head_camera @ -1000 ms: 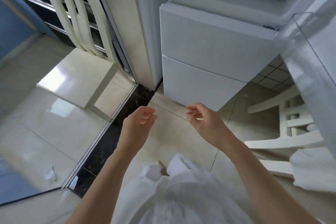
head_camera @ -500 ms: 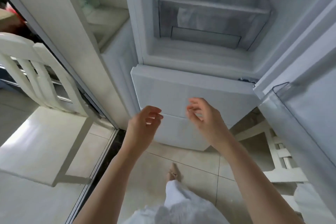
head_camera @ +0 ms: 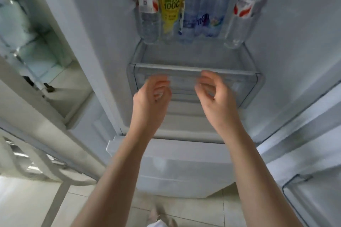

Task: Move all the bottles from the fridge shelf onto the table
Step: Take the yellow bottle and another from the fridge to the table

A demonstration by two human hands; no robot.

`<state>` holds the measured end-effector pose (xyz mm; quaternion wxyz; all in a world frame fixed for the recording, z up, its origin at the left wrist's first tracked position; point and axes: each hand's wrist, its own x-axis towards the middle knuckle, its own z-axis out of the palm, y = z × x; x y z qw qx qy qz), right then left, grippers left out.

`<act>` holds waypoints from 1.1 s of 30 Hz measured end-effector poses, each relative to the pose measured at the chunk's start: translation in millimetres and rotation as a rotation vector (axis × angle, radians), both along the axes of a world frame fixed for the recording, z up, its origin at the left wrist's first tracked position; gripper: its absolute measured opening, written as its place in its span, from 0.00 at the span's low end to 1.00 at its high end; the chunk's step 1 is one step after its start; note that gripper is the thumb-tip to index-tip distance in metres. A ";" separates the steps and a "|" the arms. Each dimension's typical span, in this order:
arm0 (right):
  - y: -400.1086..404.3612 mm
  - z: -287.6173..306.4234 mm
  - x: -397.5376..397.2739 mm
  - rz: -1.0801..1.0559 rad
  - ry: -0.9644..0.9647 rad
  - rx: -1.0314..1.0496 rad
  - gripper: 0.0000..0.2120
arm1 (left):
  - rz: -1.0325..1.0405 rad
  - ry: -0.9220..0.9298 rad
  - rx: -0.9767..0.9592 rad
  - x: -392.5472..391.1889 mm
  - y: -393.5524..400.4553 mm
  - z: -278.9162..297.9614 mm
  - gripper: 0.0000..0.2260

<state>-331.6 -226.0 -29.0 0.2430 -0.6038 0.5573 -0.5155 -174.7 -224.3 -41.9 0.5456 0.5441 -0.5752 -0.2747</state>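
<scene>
The fridge (head_camera: 184, 55) stood open, its white inner walls pale and slightly blue in the light. On the fridge shelf (head_camera: 193, 55), a clear pane with a pale front rail, a row of bottles stood upright along the back. From the left came a clear water bottle (head_camera: 148, 14) with a red and white label, a yellow bottle (head_camera: 171, 9) just beside it, two blue-tinted bottles (head_camera: 206, 14) close together, and, a little apart on the right, another clear bottle (head_camera: 241, 18) with a red mark. Below the shelf sat a transparent drawer (head_camera: 245, 90).

Both hands were raised in front of that drawer, below the bottles and touching none of them. The left hand (head_camera: 150, 103) and the right hand (head_camera: 215, 97) each had loosely curled fingers holding nothing, palms turned toward each other with a gap between.

The white lower compartment front (head_camera: 184, 167) closed off the fridge beneath. To the right stood the open door (head_camera: 310, 153) with its clear bin. Pale glossy floor tiles (head_camera: 193, 212) lay underfoot, and a white chair (head_camera: 33, 164) stood at the left, blurred.
</scene>
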 end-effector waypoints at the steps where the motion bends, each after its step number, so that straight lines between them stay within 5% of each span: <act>1: -9.9 3.1 -1.6 -0.014 -0.002 -0.014 0.15 | -0.008 -0.003 0.004 -3.0 -13.0 4.3 0.10; 14: -124.1 41.2 -23.6 -0.182 -0.112 -0.073 0.15 | -0.027 0.069 -0.102 -19.2 -159.4 27.0 0.18; 28: -235.4 63.8 0.5 -0.066 -0.052 -0.070 0.06 | 0.121 0.041 -0.137 -35.2 -230.9 34.0 0.23; 33: -274.5 56.2 7.7 -0.009 -0.046 -0.003 0.15 | 0.118 -0.022 -0.131 -44.1 -249.6 31.2 0.31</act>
